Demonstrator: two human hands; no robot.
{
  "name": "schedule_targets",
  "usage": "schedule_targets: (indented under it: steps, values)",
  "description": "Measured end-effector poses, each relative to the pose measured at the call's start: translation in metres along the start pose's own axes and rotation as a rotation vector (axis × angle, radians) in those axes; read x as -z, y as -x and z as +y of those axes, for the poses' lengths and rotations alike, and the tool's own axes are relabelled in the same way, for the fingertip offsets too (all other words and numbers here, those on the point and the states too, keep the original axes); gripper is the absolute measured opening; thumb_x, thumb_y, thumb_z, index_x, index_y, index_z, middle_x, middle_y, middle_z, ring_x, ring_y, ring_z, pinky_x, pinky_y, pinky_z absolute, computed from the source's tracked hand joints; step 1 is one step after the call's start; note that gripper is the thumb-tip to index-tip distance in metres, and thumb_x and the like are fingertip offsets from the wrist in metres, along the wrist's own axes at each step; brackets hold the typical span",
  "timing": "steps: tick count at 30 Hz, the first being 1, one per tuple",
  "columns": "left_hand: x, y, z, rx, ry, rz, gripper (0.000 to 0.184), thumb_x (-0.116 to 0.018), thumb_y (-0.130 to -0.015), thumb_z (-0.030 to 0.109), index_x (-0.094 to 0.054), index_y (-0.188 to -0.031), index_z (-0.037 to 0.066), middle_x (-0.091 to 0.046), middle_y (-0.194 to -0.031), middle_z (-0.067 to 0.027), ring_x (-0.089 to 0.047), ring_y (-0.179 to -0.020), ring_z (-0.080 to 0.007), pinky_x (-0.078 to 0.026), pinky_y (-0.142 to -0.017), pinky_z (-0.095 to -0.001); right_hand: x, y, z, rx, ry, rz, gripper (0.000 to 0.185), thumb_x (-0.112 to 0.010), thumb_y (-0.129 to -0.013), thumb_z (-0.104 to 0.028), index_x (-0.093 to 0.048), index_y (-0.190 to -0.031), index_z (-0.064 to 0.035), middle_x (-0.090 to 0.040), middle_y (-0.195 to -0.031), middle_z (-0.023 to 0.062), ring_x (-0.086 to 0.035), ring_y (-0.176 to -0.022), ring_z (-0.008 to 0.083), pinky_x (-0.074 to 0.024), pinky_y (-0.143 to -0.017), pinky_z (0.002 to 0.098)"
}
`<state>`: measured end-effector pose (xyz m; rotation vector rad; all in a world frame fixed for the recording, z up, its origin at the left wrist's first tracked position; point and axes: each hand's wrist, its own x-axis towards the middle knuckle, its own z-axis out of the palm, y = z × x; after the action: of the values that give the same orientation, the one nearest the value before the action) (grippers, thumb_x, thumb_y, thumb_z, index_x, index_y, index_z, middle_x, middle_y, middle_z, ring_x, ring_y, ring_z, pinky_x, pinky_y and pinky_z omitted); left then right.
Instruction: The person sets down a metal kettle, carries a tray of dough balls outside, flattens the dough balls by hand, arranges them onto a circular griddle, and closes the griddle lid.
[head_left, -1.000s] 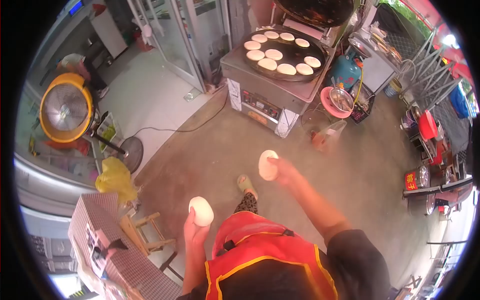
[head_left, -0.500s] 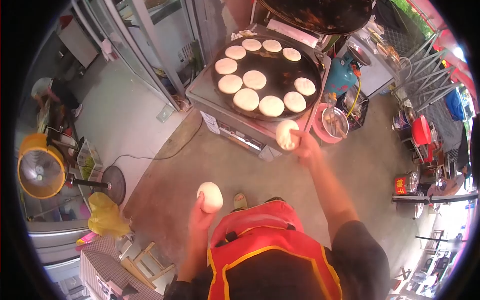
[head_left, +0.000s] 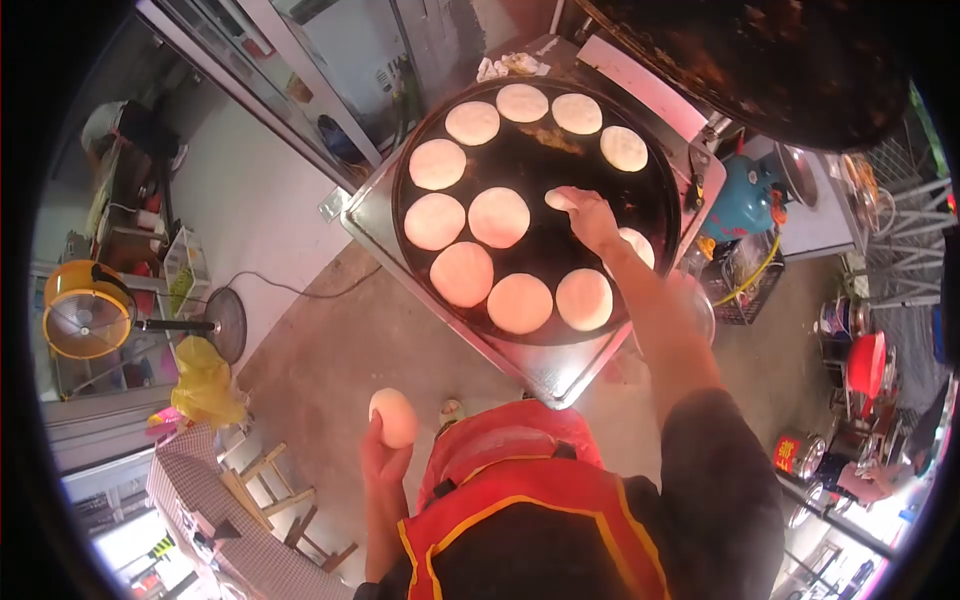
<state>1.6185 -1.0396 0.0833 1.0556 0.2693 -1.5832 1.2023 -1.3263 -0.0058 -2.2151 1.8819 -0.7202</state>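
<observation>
My left hand (head_left: 383,460), low in front of my apron, is closed round a pale dough round (head_left: 396,417). Over the middle of the black round griddle (head_left: 545,165), my right hand (head_left: 590,218) grips another dough round (head_left: 558,200); only its near edge shows past the fingers, and I cannot tell whether it touches the pan. Several flat dough rounds lie in a ring around the pan, with one inside the ring (head_left: 499,218). My right forearm partly covers a round (head_left: 636,246) at the right side.
The raised dark lid (head_left: 760,60) tilts over the back right. A teal gas cylinder (head_left: 745,197) with a yellow hose stands right of the griddle. To the left are a yellow fan (head_left: 88,308) and a cable on the floor. A person (head_left: 130,130) bends at the far left.
I have come closer to the griddle. My right hand has reached forward from the front edge to over the pan with its dough round. My left hand still holds its own.
</observation>
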Motion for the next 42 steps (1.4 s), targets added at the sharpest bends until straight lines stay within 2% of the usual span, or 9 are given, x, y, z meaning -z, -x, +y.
schedule_targets:
  steps: [3, 7, 8, 11, 18, 22, 26, 34, 42]
  values:
    - [-0.007, -0.008, -0.019, 0.027, 0.11, -0.066, 0.036, -0.048, -0.094, 0.025, -0.046, -0.124, 0.004, -0.055, -0.119, -0.0106, -0.052, -0.11, -0.0241, -0.04, -0.098, -0.0397, 0.022, -0.005, 0.011, 0.226, -0.035, -0.087, 0.045, -0.058, -0.07, 0.002, -0.059, -0.113, -0.0127, -0.062, -0.11, 0.0082, -0.053, -0.107, 0.0294, -0.0407, -0.094, 0.0388]
    - [-0.028, 0.001, -0.031, 0.022, 0.111, 0.034, 0.034, -0.045, -0.095, 0.028, -0.049, -0.12, 0.005, -0.057, -0.117, -0.0093, -0.053, -0.108, -0.0215, -0.043, -0.094, -0.0362, 0.037, 0.033, 0.009, 0.228, -0.164, -0.203, 0.055, -0.052, -0.068, 0.007, -0.053, -0.121, -0.01, -0.052, -0.126, 0.0119, -0.045, -0.12, 0.0285, -0.0328, -0.103, 0.0389]
    - [-0.028, 0.003, -0.031, 0.016, 0.106, 0.034, 0.034, -0.045, -0.095, 0.028, -0.049, -0.12, 0.005, -0.056, -0.117, -0.0092, -0.053, -0.108, -0.0215, -0.043, -0.094, -0.0361, 0.046, 0.038, 0.003, 0.179, -0.296, -0.278, 0.056, -0.049, -0.073, 0.003, -0.044, -0.128, -0.0018, -0.041, -0.134, 0.0191, -0.035, -0.128, 0.0312, -0.0259, -0.108, 0.0395]
    - [-0.029, -0.007, -0.025, 0.012, 0.078, -0.021, 0.035, -0.048, -0.094, 0.026, -0.047, -0.122, 0.005, -0.055, -0.119, -0.0103, -0.052, -0.11, -0.0234, -0.041, -0.097, -0.0393, 0.021, 0.052, -0.005, -0.122, -0.298, -0.049, 0.054, -0.049, -0.082, -0.008, -0.034, -0.132, 0.0058, -0.033, -0.137, 0.0259, -0.029, -0.13, 0.0369, -0.0234, -0.108, 0.0431]
    - [-0.055, -0.031, -0.013, 0.081, 0.072, -0.094, 0.037, -0.05, -0.093, 0.024, -0.045, -0.124, 0.004, -0.054, -0.121, -0.0102, -0.05, -0.113, -0.0245, -0.039, -0.099, -0.0409, -0.051, 0.006, -0.052, -0.444, 0.108, 0.21, 0.066, -0.043, -0.09, -0.036, -0.024, -0.136, 0.0083, -0.022, -0.143, 0.0272, -0.017, -0.135, 0.0395, -0.0124, -0.11, 0.0484]
    - [-0.06, -0.029, -0.005, 0.089, 0.046, -0.101, 0.036, -0.049, -0.094, 0.024, -0.046, -0.123, 0.005, -0.055, -0.121, -0.0101, -0.051, -0.112, -0.0238, -0.039, -0.099, -0.04, -0.05, 0.012, -0.046, -0.353, 0.319, 0.162, 0.065, -0.044, -0.09, -0.034, -0.025, -0.137, 0.0059, -0.024, -0.142, 0.0263, -0.019, -0.134, 0.0388, -0.0145, -0.109, 0.0484]
    - [-0.055, -0.039, 0.002, 0.104, 0.031, -0.081, 0.036, -0.049, -0.093, 0.025, -0.047, -0.123, 0.005, -0.055, -0.12, -0.0096, -0.051, -0.111, -0.0235, -0.04, -0.098, -0.0397, -0.048, 0.008, -0.026, -0.249, 0.241, 0.137, 0.064, -0.047, -0.088, -0.034, -0.027, -0.137, 0.0017, -0.028, -0.142, 0.0215, -0.025, -0.132, 0.0349, -0.0168, -0.108, 0.0494]
    - [-0.058, -0.043, 0.018, 0.096, -0.028, -0.105, 0.036, -0.048, -0.094, 0.025, -0.047, -0.123, 0.005, -0.056, -0.119, -0.0091, -0.052, -0.111, -0.0234, -0.04, -0.097, -0.0394, -0.032, 0.044, -0.05, -0.028, 0.283, 0.0, 0.064, -0.046, -0.089, -0.04, -0.032, -0.136, 0.0006, -0.03, -0.143, 0.0172, -0.023, -0.135, 0.029, -0.0162, -0.108, 0.0502]
    - [-0.061, -0.047, 0.018, 0.092, -0.059, -0.101, 0.035, -0.048, -0.094, 0.025, -0.048, -0.122, 0.004, -0.057, -0.118, -0.0088, -0.052, -0.11, -0.0229, -0.04, -0.097, -0.0385, -0.012, 0.042, -0.033, 0.04, 0.266, 0.075, 0.061, -0.05, -0.089, -0.035, -0.032, -0.136, -0.0017, -0.033, -0.141, 0.0163, -0.026, -0.133, 0.0294, -0.0199, -0.106, 0.0504]
